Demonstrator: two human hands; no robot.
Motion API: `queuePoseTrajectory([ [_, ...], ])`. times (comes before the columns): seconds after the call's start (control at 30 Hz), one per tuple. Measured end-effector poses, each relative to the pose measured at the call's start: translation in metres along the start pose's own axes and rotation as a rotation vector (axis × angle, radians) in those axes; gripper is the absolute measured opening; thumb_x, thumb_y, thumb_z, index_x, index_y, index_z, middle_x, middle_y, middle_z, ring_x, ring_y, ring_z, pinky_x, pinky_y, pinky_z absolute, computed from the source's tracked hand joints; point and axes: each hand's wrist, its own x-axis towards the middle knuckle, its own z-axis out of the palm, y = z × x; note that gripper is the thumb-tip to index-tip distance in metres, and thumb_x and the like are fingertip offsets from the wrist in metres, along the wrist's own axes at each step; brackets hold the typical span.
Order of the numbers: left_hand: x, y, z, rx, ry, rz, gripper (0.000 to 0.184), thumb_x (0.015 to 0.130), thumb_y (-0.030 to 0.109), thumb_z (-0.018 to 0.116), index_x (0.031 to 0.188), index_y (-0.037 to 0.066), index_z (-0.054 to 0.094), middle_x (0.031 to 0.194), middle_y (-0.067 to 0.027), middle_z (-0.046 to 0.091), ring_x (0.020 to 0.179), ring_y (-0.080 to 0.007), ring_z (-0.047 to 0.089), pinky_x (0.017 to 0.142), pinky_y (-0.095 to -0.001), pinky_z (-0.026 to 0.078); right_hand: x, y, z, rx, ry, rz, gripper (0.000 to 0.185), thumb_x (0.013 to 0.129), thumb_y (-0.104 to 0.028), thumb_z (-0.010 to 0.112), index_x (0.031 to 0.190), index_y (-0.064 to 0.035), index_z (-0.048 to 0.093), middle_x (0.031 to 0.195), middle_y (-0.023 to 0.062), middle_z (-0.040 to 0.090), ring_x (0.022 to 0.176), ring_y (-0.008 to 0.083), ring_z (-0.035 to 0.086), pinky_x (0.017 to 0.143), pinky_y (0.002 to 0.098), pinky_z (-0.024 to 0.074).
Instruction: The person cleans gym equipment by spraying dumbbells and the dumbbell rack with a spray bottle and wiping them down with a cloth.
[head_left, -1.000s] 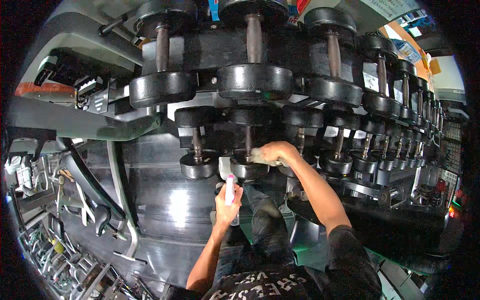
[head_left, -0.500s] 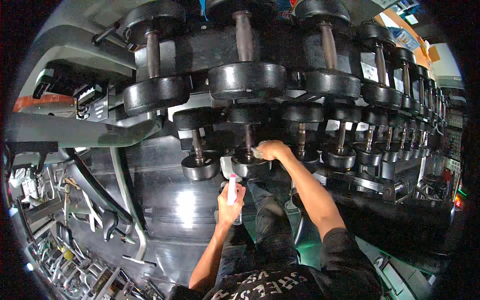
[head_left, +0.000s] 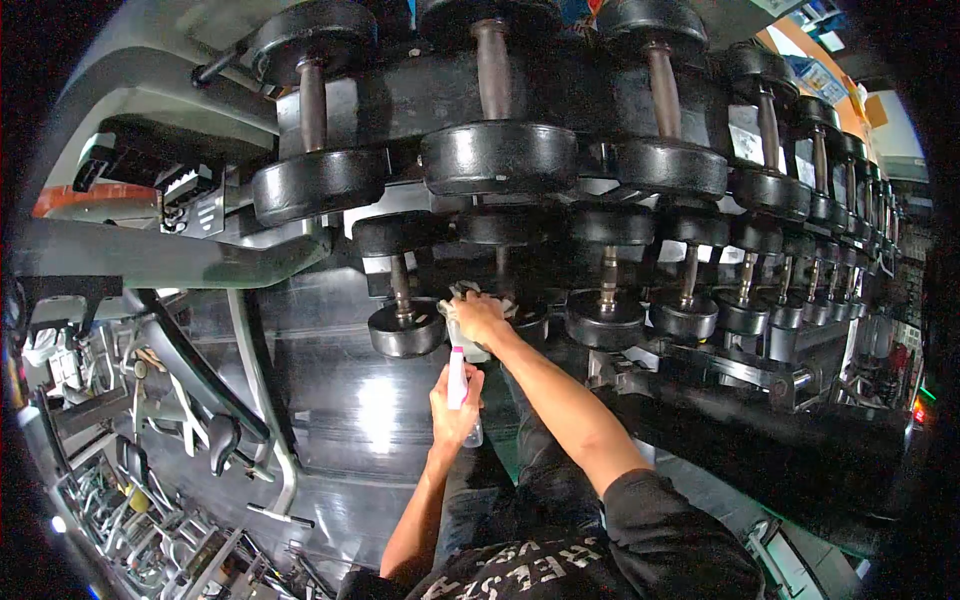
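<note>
My left hand [head_left: 455,408] is wrapped round a spray bottle [head_left: 458,378] with a white and pink top, held upright below the lower dumbbell row. My right hand [head_left: 478,318] holds a pale cloth [head_left: 466,298] against the left side of the second lower dumbbell [head_left: 533,322], whose near head it partly covers. Just left of the cloth lies the first lower dumbbell [head_left: 405,328]. To the right sits the third lower dumbbell [head_left: 606,318].
An upper row of larger dumbbells [head_left: 500,158] runs above the lower one and curves away to the right. Grey machine frames [head_left: 160,250] stand at the left. A black padded surface [head_left: 760,460] lies at the lower right.
My right hand has moved left with the cloth, from the near head's right side across to its left side, close above the bottle. My left hand has stayed nearly in place.
</note>
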Motion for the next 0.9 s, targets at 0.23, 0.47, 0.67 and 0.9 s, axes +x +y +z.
queuePoseTrajectory([
  [0.23, -0.006, 0.001, 0.0, -0.006, -0.019, -0.017, 0.013, 0.087, 0.013, 0.064, 0.09, 0.002, 0.056, 0.062, -0.0027, 0.055, 0.048, -0.0083, 0.053, 0.044, -0.025, 0.043, -0.051, 0.067, -0.093, 0.282, -0.384, -0.124, 0.034, 0.087, -0.016, 0.053, 0.12, -0.0099, 0.053, 0.106, 0.0221, 0.063, 0.094, 0.0373, 0.062, 0.08, 0.0471, 0.0486],
  [0.47, -0.003, -0.013, -0.001, 0.035, -0.048, -0.001, 0.018, 0.087, 0.015, 0.065, 0.094, 0.001, 0.057, 0.062, -0.0022, 0.055, 0.048, -0.0079, 0.052, 0.044, -0.0244, 0.043, -0.039, 0.153, -0.073, 0.09, -0.135, 0.309, 0.042, 0.081, -0.027, 0.058, 0.117, -0.0059, 0.055, 0.111, 0.0197, 0.063, 0.096, 0.0375, 0.063, 0.082, 0.0445, 0.0518],
  [0.67, -0.008, -0.002, 0.002, 0.067, -0.046, -0.026, 0.015, 0.087, 0.013, 0.064, 0.093, 0.001, 0.057, 0.061, -0.0021, 0.055, 0.048, -0.0076, 0.052, 0.043, -0.0245, 0.043, -0.03, 0.129, -0.02, 0.419, -0.112, 0.166, 0.04, 0.079, -0.015, 0.06, 0.118, -0.0081, 0.055, 0.118, 0.0204, 0.059, 0.105, 0.0392, 0.057, 0.089, 0.0469, 0.0464],
  [0.9, -0.01, -0.001, 0.002, 0.066, -0.047, -0.014, 0.014, 0.087, 0.014, 0.064, 0.09, 0.002, 0.056, 0.061, -0.0017, 0.055, 0.048, -0.0083, 0.053, 0.043, -0.0252, 0.043, -0.053, 0.122, -0.076, 0.183, -0.286, 0.013, 0.036, 0.08, -0.017, 0.059, 0.115, -0.0094, 0.058, 0.116, 0.0176, 0.061, 0.107, 0.0357, 0.058, 0.088, 0.0457, 0.0471],
])
